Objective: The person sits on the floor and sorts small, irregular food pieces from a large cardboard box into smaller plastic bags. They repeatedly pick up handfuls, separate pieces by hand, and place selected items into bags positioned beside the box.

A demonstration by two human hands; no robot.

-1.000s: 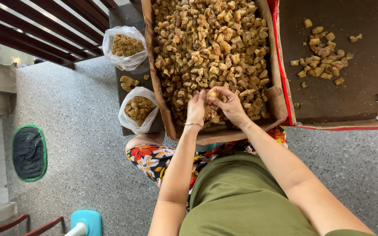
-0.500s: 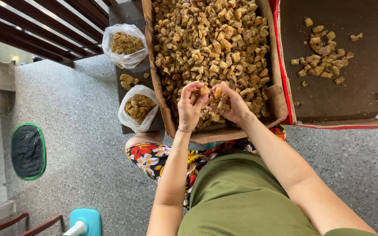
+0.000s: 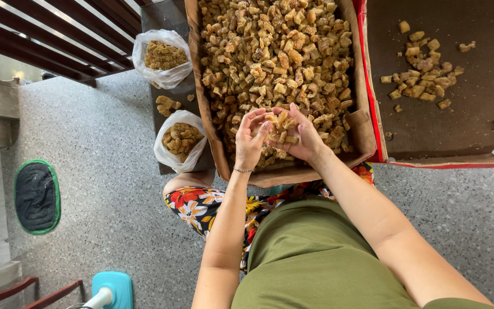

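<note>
A person's left hand and right hand are cupping a heap of golden fried chunks over the near end of a full cardboard box, light, brittle pieces probably best scooped from beneath.

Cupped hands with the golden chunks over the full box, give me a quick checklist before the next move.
1. Left hand and right hand cupped together: ok.
2. Chunks heaped inside the cup: ok.
3. Hands over the full box, so spills fall back in: ok.
4. Near bag mouth open: ok.
5. Room left in near bag: cannot tell.
6. Side box has bare room: ok.
</note>
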